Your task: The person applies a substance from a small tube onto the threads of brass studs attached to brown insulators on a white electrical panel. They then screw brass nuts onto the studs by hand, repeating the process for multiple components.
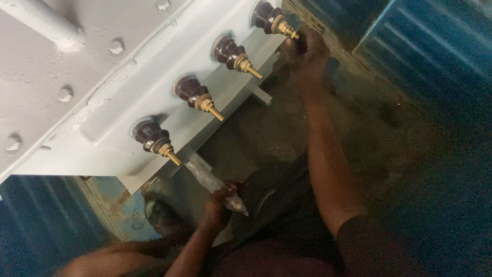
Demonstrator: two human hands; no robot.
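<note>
A grey metal tank (77, 77) fills the upper left, with a row of dark brown insulators capped by brass studs along its side. My right hand (306, 47) reaches up to the farthest insulator (269, 18) and closes around the tip of its brass stud (287, 30). My left hand (221, 201) is low in the middle, shut on a clear plastic bag (212, 184) holding small parts. The bag's upper end points toward the nearest insulator (150, 136) and its brass stud (169, 153). Two more insulators (190, 91) (228, 51) stand between those.
Blue corrugated sheet walls (425, 46) stand at the right and lower left (41, 225). A grey pipe (46, 23) crosses the tank's top left. Bolt heads (65, 94) dot the tank lid. A grey bracket (259, 95) juts below the tank. Dark dirty floor lies under my arms.
</note>
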